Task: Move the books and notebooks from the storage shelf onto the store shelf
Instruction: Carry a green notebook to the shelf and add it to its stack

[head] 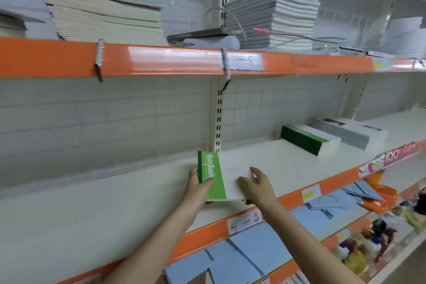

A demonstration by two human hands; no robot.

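The notebook (215,176), green-spined and printed "NoteBook", lies on the middle shelf (115,210) near its front edge, above a tag reading "4-4" (244,223). The left hand (196,185) grips its spine, thumb curled on top; the right hand (258,188) rests spread on its white cover.

Blue envelopes (242,258) below; pink-tipped cable (261,30) on top shelf
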